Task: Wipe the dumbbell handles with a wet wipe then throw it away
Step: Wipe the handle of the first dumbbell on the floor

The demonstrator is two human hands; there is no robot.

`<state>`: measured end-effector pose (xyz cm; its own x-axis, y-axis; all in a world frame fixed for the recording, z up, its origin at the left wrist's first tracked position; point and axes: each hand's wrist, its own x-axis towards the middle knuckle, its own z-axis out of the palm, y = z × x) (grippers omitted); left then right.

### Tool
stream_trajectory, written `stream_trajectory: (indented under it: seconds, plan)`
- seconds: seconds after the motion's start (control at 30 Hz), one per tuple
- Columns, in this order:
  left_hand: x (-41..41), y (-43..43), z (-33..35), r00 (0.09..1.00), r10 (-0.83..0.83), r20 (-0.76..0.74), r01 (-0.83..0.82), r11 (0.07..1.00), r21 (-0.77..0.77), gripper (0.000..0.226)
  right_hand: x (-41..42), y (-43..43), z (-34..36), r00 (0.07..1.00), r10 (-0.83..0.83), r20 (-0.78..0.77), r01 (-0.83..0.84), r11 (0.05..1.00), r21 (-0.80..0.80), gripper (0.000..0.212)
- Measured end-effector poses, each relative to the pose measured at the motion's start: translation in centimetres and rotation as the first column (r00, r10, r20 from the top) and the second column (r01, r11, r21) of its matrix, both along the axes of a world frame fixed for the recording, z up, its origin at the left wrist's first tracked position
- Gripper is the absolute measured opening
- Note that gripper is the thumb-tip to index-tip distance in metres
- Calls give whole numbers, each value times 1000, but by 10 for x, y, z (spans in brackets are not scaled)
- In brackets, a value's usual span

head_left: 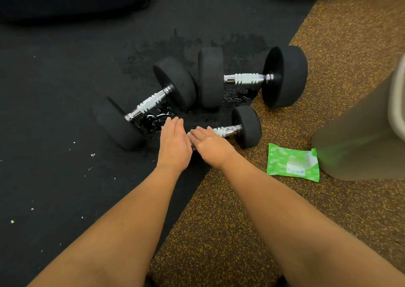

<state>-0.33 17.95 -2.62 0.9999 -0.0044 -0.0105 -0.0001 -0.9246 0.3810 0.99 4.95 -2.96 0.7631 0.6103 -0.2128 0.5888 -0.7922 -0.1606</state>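
Chrome handle (226, 130) of small dumbbell (247, 126) | right hand (210, 142) fingers (202, 131) flat on wipe (189, 134); left hand (175, 139) flat, empty | wrap wipe round knurling, steady weight.

The light is even and fairly bright, coming from overhead, so shadows stay short and soft, with only a faint dark rim under the dumbbell heads (285, 76). The chrome handles (245, 78) throw small hard glints, and the puddle (153, 122) on the black mat (54, 111) sparkles with white specks. The mat swallows detail, most of all toward its far edge. The wide lens bends lines near the frame's edges. The beige bin (359, 137) at the right edge is blurred and carries a green cast beside the wipes pack (292, 162).
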Motion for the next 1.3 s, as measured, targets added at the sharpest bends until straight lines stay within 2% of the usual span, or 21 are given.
stream_trajectory:
  seconds: [0.23,0.33,0.43,0.53,0.67,0.77,0.9,1.1,1.3]
  plan:
    - [0,-2,2,1000,-14,-4,14,1000,0,49,12,11,6,994,-106,21,108,985,-132,41]
    - [1,-2,3,1000,-1,-15,1,1000,-1,49,9,10,2,997,-60,54,63,997,-45,33]
    - [1,-2,3,1000,-5,-19,5,1000,10,50,1,0,-2,999,8,48,-11,998,59,41]
    - [0,-3,4,1000,-6,-12,6,1000,11,49,-3,-9,-8,997,-4,76,-1,998,62,45]
    - [3,-2,3,1000,5,-31,-4,999,39,51,-6,0,-9,993,-37,109,36,999,8,46]
    - [3,-2,5,999,1,-44,1,999,45,51,-11,3,-12,986,68,149,-67,998,-9,51]
    - [1,-3,5,999,-9,-33,10,999,41,50,-17,-17,-15,972,173,159,-154,980,-126,55]
    - [1,-4,7,1000,-6,-19,7,997,70,50,-14,-12,-2,976,133,172,-97,974,-204,54]
    - [0,-4,8,999,-16,-34,19,997,76,50,-16,-11,-5,971,201,130,-165,956,-241,57]
